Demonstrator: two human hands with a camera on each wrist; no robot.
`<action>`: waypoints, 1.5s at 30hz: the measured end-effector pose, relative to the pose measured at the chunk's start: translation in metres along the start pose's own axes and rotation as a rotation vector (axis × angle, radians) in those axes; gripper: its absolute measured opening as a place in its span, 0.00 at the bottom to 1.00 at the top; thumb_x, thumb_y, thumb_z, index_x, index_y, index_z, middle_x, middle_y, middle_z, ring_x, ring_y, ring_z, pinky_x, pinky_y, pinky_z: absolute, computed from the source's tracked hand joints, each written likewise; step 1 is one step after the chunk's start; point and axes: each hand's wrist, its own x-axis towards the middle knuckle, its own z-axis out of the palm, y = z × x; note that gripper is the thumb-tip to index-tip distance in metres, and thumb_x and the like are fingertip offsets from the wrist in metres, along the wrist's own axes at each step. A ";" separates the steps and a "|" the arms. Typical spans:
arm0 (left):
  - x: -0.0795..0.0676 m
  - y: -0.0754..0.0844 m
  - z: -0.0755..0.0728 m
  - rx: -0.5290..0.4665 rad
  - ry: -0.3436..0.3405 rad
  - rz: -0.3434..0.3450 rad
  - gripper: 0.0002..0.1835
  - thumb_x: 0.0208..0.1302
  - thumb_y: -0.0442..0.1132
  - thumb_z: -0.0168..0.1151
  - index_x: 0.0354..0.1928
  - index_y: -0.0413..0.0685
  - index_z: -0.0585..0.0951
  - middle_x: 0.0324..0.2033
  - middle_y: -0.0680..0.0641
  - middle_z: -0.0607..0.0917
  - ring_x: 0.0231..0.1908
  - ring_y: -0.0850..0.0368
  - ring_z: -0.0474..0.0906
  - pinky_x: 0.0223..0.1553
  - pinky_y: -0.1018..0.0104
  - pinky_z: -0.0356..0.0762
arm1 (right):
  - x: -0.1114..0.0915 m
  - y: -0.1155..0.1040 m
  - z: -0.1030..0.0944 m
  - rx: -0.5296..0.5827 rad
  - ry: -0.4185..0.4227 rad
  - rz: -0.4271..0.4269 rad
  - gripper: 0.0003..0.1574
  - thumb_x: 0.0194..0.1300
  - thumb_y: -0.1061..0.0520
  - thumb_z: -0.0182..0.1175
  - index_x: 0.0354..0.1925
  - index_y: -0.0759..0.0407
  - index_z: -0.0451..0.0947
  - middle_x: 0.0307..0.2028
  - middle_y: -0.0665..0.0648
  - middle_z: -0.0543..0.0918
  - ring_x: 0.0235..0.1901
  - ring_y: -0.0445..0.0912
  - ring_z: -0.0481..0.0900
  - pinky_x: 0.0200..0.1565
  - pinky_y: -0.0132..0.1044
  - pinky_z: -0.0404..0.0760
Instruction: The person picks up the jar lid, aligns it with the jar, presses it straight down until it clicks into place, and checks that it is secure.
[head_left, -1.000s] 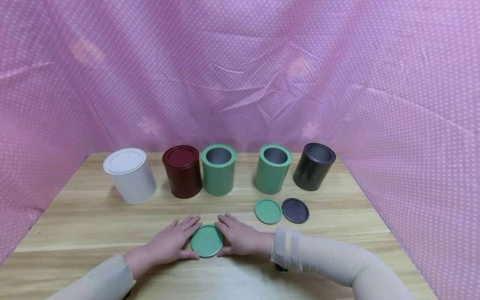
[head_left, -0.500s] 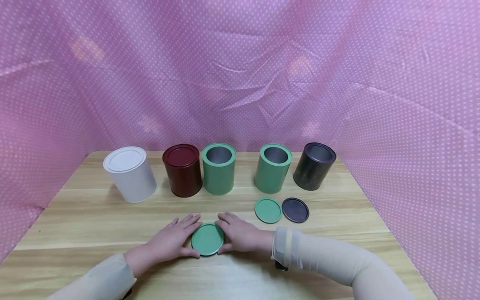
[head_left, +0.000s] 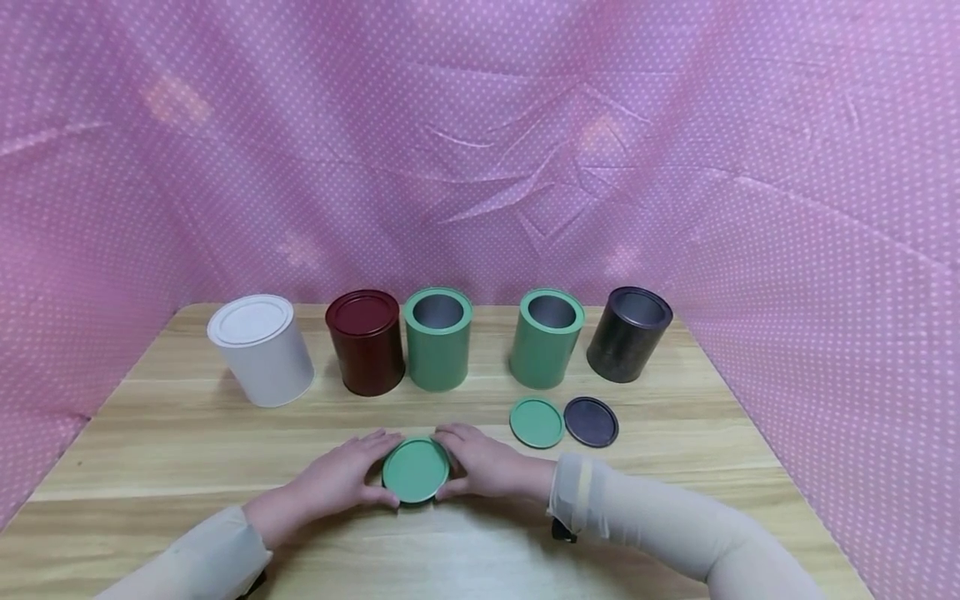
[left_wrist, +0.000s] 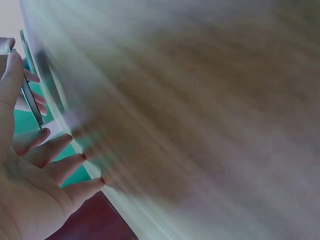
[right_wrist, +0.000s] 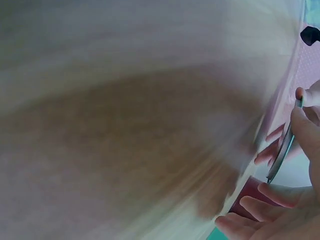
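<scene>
Against pink cloth (head_left: 480, 167), a round green lid (head_left: 416, 470) is pinched by both hands (head_left: 341, 477) (head_left: 483, 464), white and red cans (head_left: 273, 367) (head_left: 372, 360) lidded, green and black cans (head_left: 438, 358) (head_left: 542, 354) (head_left: 622, 346) uncovered.

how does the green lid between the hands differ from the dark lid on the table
The held green lid is green, while the dark lid is blackish. The left hand and right hand grip the held green lid by its edge; nothing holds the dark lid. The held green lid is raised off the table; the dark lid lies flat on it. Both are round and rimmed.
</scene>
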 end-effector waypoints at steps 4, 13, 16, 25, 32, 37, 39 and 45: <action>0.001 0.002 -0.005 -0.029 0.027 -0.017 0.48 0.48 0.63 0.70 0.67 0.43 0.69 0.64 0.37 0.74 0.65 0.37 0.68 0.61 0.39 0.68 | 0.000 0.001 -0.004 0.056 0.025 -0.009 0.52 0.58 0.40 0.67 0.71 0.61 0.59 0.70 0.61 0.64 0.70 0.53 0.62 0.69 0.44 0.65; 0.007 0.006 -0.015 -0.057 0.093 -0.030 0.48 0.47 0.63 0.70 0.67 0.45 0.70 0.63 0.41 0.76 0.63 0.42 0.71 0.62 0.43 0.70 | -0.001 0.005 -0.015 0.199 0.080 -0.006 0.51 0.58 0.42 0.68 0.71 0.59 0.59 0.69 0.57 0.67 0.69 0.50 0.64 0.69 0.45 0.65; 0.008 0.007 -0.017 -0.075 0.090 -0.030 0.48 0.46 0.63 0.71 0.67 0.44 0.70 0.63 0.40 0.75 0.63 0.41 0.71 0.62 0.42 0.69 | -0.003 0.007 -0.017 0.208 0.088 -0.014 0.51 0.58 0.41 0.67 0.72 0.58 0.59 0.69 0.56 0.67 0.70 0.50 0.63 0.69 0.47 0.64; 0.013 0.012 -0.027 -0.245 0.148 -0.015 0.46 0.47 0.56 0.74 0.67 0.43 0.70 0.64 0.40 0.75 0.65 0.39 0.68 0.63 0.40 0.66 | -0.009 0.011 -0.026 0.337 0.179 -0.055 0.51 0.59 0.46 0.68 0.73 0.56 0.57 0.70 0.60 0.65 0.70 0.54 0.62 0.68 0.53 0.65; 0.022 0.017 -0.040 -0.254 0.208 0.013 0.45 0.46 0.50 0.76 0.67 0.43 0.70 0.64 0.38 0.74 0.64 0.37 0.69 0.62 0.40 0.69 | -0.006 0.015 -0.041 0.362 0.257 -0.105 0.49 0.57 0.51 0.70 0.71 0.58 0.60 0.69 0.61 0.66 0.70 0.55 0.62 0.67 0.53 0.66; 0.027 0.021 -0.051 -0.217 0.250 0.045 0.45 0.45 0.48 0.77 0.67 0.42 0.71 0.63 0.37 0.74 0.63 0.37 0.70 0.61 0.40 0.70 | -0.004 0.019 -0.052 0.368 0.288 -0.136 0.49 0.57 0.53 0.71 0.71 0.59 0.60 0.70 0.61 0.65 0.71 0.56 0.61 0.68 0.54 0.65; 0.030 0.023 -0.055 -0.202 0.270 0.061 0.44 0.45 0.47 0.77 0.66 0.42 0.72 0.63 0.36 0.74 0.63 0.37 0.70 0.61 0.41 0.70 | -0.004 0.019 -0.056 0.372 0.310 -0.148 0.49 0.56 0.54 0.71 0.71 0.59 0.60 0.70 0.62 0.66 0.70 0.56 0.61 0.68 0.54 0.65; 0.038 0.028 -0.067 -0.187 0.347 0.070 0.42 0.45 0.45 0.78 0.65 0.42 0.73 0.63 0.34 0.73 0.64 0.36 0.69 0.61 0.39 0.69 | -0.001 0.020 -0.069 0.382 0.369 -0.135 0.49 0.57 0.53 0.70 0.72 0.59 0.59 0.69 0.61 0.66 0.69 0.56 0.64 0.65 0.53 0.69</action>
